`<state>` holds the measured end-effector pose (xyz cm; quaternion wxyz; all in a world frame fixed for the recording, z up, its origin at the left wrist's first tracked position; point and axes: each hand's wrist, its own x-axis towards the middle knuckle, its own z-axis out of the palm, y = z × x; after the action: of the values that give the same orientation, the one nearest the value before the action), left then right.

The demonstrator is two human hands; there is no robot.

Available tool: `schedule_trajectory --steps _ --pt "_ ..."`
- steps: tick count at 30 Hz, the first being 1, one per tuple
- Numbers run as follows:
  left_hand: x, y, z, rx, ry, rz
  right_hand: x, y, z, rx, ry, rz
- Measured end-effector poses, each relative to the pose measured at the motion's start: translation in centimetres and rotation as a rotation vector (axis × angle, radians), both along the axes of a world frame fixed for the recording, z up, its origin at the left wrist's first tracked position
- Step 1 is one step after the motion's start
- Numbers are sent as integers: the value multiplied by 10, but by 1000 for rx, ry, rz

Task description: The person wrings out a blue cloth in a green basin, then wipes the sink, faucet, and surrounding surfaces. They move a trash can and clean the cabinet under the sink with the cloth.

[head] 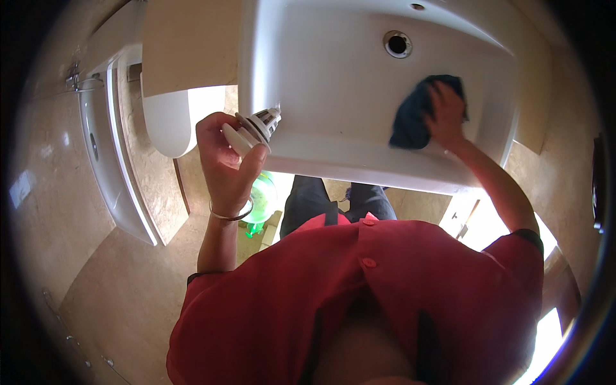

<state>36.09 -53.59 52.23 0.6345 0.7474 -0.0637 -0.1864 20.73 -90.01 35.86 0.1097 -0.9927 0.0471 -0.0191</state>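
Note:
My left hand (pixel 226 163) grips a sink drain stopper (pixel 255 130) by its white cap, with the strainer end pointing up and to the right. It is held at the left front rim of a white washbasin (pixel 327 96). Inside the basin, on the right, my right hand (pixel 445 113) presses a dark blue cloth (pixel 414 115) against the surface, fingers spread over it. Farther back in the basin is the uncovered drain hole (pixel 398 44) with its metal ring. A small dark speck lies on the basin floor near the front.
A beige counter (pixel 192 43) flanks the basin on the left. Below it is a white toilet (pixel 166 120), with a bathtub (pixel 103 144) along the left wall. A green translucent container (pixel 262 197) stands beneath the basin's front edge, left of my legs.

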Motion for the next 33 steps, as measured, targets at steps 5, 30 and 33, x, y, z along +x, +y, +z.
schedule_trajectory --steps 5,30,33 --pt "-6 15 -3 34 -131 45 130 138 -1 362 -113 188" --pt "-15 -10 16 34 -34 -72 -42 -83 187 463 1204 15" --pt "-11 -19 7 58 10 -139 -47 -130 203 322 606 -263"
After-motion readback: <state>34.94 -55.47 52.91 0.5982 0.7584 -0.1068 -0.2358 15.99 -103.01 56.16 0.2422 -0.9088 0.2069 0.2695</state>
